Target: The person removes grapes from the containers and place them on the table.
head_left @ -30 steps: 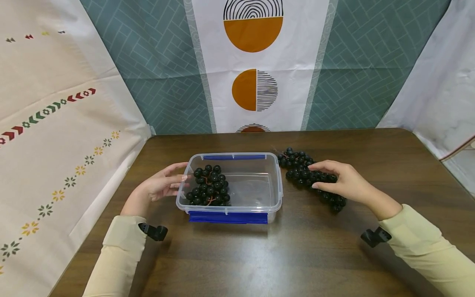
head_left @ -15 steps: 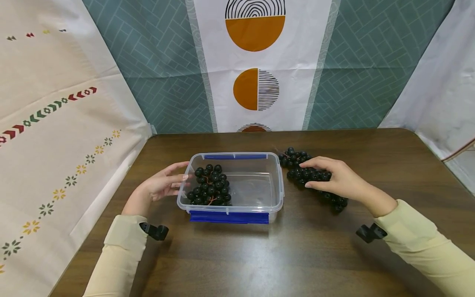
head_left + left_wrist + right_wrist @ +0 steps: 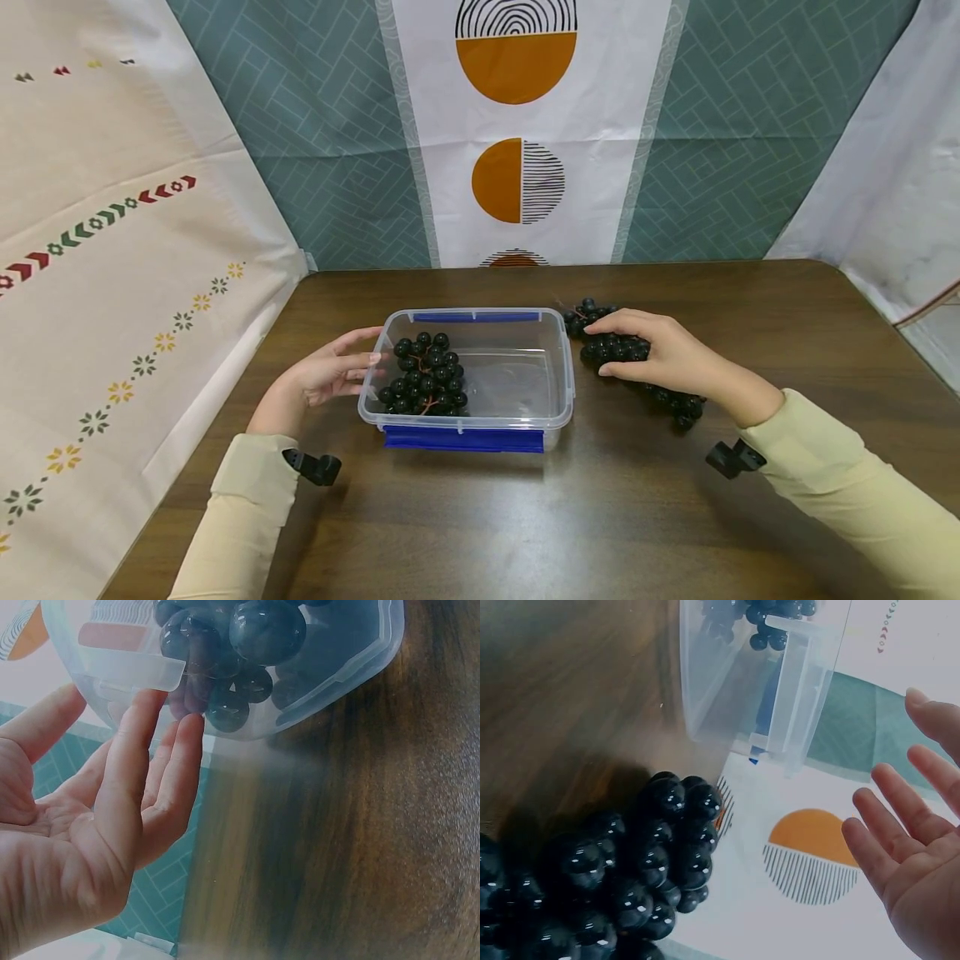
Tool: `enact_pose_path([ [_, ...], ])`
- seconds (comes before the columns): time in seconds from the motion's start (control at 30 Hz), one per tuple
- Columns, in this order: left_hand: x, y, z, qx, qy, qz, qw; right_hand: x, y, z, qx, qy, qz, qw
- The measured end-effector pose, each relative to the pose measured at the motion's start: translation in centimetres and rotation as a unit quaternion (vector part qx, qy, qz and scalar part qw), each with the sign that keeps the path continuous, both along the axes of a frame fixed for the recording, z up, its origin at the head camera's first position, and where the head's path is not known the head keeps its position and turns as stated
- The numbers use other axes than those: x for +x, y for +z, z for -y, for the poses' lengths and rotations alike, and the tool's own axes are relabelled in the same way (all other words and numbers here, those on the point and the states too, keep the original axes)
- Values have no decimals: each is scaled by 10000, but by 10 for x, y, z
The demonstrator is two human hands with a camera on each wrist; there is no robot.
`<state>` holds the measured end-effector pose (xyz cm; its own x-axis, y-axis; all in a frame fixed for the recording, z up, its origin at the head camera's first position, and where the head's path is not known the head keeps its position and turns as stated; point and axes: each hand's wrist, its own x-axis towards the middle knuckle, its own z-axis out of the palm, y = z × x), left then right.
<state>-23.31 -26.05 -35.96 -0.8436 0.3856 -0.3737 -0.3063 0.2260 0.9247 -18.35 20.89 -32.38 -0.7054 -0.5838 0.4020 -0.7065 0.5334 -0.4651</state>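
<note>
Left hand (image 3: pixel 326 375), fingers straight, touched the box (image 3: pixel 480 421) at its 9 o'clock wall. Right hand (image 3: pixel 663 358) lay loosely over grapes (image 3: pixel 678 406) on the bench (image 3: pixel 600 517), at the box's 3 o'clock; grip not discernible.

The head view looks down over the whole table (image 3: pixel 615 517); both wrist views sit low, close up, sharing the plastic box (image 3: pixel 558 367).

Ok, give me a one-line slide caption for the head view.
Left hand steadies a clear container of dark grapes; right hand rests on another bunch.
</note>
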Motion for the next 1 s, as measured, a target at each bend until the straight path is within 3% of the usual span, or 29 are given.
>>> enact_pose_path([
  [0.37, 1, 2, 0, 38, -89, -51, 9999, -8, 10, 17, 77, 376, -40, 9993],
  [1.0, 1, 4, -2, 55, -78, -12, 10000, -20, 11, 51, 324, 1039, 245, 9938],
])
